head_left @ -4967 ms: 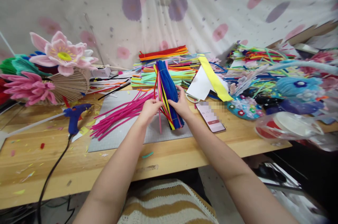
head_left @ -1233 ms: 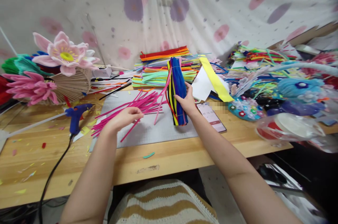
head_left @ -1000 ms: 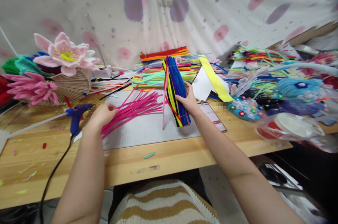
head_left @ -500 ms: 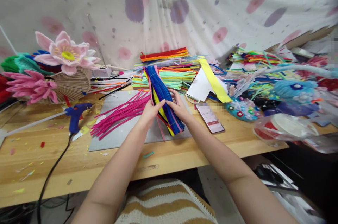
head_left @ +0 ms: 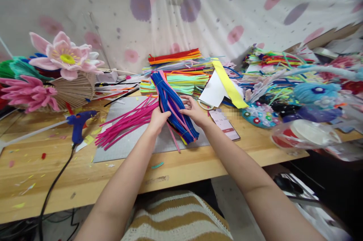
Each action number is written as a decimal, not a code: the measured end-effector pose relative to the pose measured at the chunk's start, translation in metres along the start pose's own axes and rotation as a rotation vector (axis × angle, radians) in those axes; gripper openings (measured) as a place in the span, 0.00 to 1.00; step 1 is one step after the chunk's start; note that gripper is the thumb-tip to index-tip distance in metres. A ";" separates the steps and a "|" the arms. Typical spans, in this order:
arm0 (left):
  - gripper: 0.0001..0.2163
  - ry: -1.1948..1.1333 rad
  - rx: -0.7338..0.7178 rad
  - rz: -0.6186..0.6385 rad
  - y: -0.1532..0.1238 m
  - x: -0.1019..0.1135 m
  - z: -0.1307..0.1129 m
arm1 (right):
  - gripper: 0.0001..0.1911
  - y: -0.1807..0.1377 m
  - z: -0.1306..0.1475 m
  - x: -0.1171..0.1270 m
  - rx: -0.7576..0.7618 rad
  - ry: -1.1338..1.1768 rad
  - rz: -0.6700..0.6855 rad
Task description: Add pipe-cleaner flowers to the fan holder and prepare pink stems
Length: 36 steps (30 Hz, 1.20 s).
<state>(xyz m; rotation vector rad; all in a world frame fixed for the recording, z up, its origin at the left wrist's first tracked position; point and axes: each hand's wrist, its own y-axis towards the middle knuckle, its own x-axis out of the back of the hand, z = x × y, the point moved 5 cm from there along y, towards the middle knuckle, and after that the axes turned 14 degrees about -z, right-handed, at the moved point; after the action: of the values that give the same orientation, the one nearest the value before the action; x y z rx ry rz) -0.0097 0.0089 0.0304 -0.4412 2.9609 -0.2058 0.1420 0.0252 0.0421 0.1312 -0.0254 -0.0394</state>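
Note:
Between my hands is a thick bundle of pipe cleaners [head_left: 177, 110], mostly blue, with pink, black and yellow strands showing and ties near both ends. It tilts, its top end leaning left. My left hand [head_left: 159, 120] grips its left side, thumb across the front. On the right side, my right hand [head_left: 193, 111] holds it with fingers bent round the edge. Loose magenta pipe cleaners [head_left: 124, 123] lie fanned out to the left on a grey mat [head_left: 113, 156]. One pink strand hangs below the bundle.
A blue glue gun [head_left: 79, 125] stands at left by a pink fabric flower [head_left: 65, 57]. More pipe cleaner bundles [head_left: 187, 82] are stacked behind. A phone [head_left: 225, 124], a yellow strip [head_left: 229, 86] and a plastic-wrapped roll [head_left: 306, 135] lie right. Scraps dot the wooden table [head_left: 56, 180].
The bundle has turned in my hands, so more blue and pink faces me and less yellow shows. My right fingers have loosened and shifted slightly. The view has moved a little.

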 end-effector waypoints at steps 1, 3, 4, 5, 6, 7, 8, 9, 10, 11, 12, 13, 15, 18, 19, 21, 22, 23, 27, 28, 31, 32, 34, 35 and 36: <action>0.12 -0.015 0.016 0.008 0.000 0.000 0.001 | 0.30 0.001 -0.001 0.002 -0.027 0.006 -0.016; 0.11 -0.038 0.062 0.031 -0.001 0.000 0.002 | 0.31 0.002 -0.004 0.004 -0.057 0.007 -0.031; 0.11 -0.044 0.084 0.039 -0.002 -0.001 0.003 | 0.31 0.002 -0.005 0.005 -0.058 0.006 -0.032; 0.11 -0.045 0.103 0.045 -0.003 -0.001 0.004 | 0.31 0.002 -0.005 0.005 -0.054 0.008 -0.026; 0.11 -0.044 0.117 0.052 -0.004 -0.002 0.004 | 0.31 0.001 -0.006 0.005 -0.046 0.012 -0.017; 0.13 -0.044 0.119 0.063 -0.005 -0.004 0.004 | 0.31 0.000 -0.006 0.005 -0.035 0.018 -0.003; 0.16 -0.045 0.109 0.075 -0.006 -0.006 0.003 | 0.31 -0.002 -0.006 0.004 -0.024 0.021 0.015; 0.18 -0.046 0.087 0.085 -0.006 -0.007 0.003 | 0.32 -0.003 -0.006 0.003 -0.013 0.017 0.035; 0.20 -0.041 0.059 0.092 -0.006 -0.009 0.002 | 0.32 -0.004 -0.006 0.002 -0.001 0.004 0.052; 0.21 -0.032 0.031 0.092 -0.005 -0.010 0.001 | 0.33 -0.004 -0.005 0.002 0.011 -0.015 0.063; 0.21 -0.022 0.007 0.083 -0.005 -0.009 0.001 | 0.33 -0.004 -0.005 0.002 0.023 -0.035 0.064; 0.20 -0.013 -0.005 0.070 -0.004 -0.009 0.002 | 0.34 -0.004 -0.004 0.002 0.033 -0.052 0.058; 0.17 -0.016 0.001 0.048 -0.002 -0.007 0.004 | 0.32 -0.002 -0.003 0.004 0.038 -0.070 0.035; 0.14 -0.059 0.074 0.032 -0.002 -0.003 0.007 | 0.30 0.001 -0.003 0.007 0.014 -0.093 0.002; 0.14 -0.075 0.101 0.035 -0.003 -0.002 0.009 | 0.30 0.001 -0.003 0.008 0.021 -0.108 -0.001; 0.14 -0.097 0.135 0.043 -0.004 -0.002 0.011 | 0.26 0.001 0.000 0.008 0.096 -0.171 0.002; 0.14 -0.104 0.138 0.047 -0.005 -0.002 0.012 | 0.23 -0.001 0.002 0.008 0.154 -0.225 0.012; 0.15 -0.108 0.135 0.048 -0.005 -0.002 0.013 | 0.19 -0.002 0.005 0.006 0.214 -0.290 0.024; 0.18 -0.112 0.113 0.067 -0.004 -0.005 0.018 | 0.07 -0.010 0.013 0.001 0.392 -0.525 0.052; 0.18 -0.111 0.108 0.080 -0.004 -0.006 0.019 | 0.05 -0.011 0.015 0.000 0.415 -0.559 0.055; 0.17 -0.110 0.082 0.105 -0.003 -0.008 0.020 | 0.07 -0.011 0.018 0.000 0.429 -0.637 0.082; 0.17 -0.111 0.075 0.105 -0.003 -0.008 0.021 | 0.08 -0.010 0.018 0.001 0.420 -0.649 0.088; 0.18 -0.114 0.070 0.095 -0.003 -0.008 0.021 | 0.08 -0.008 0.017 0.003 0.400 -0.644 0.088; 0.18 -0.116 0.071 0.089 -0.002 -0.008 0.021 | 0.08 -0.006 0.016 0.004 0.391 -0.627 0.082; 0.18 -0.117 0.075 0.086 -0.002 -0.008 0.021 | 0.09 -0.005 0.014 0.006 0.380 -0.605 0.075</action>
<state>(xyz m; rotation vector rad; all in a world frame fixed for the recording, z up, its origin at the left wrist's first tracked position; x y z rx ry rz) 0.0018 0.0065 0.0114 -0.3053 2.8395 -0.2700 0.1475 0.0180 0.0554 0.4950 -0.6441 0.0020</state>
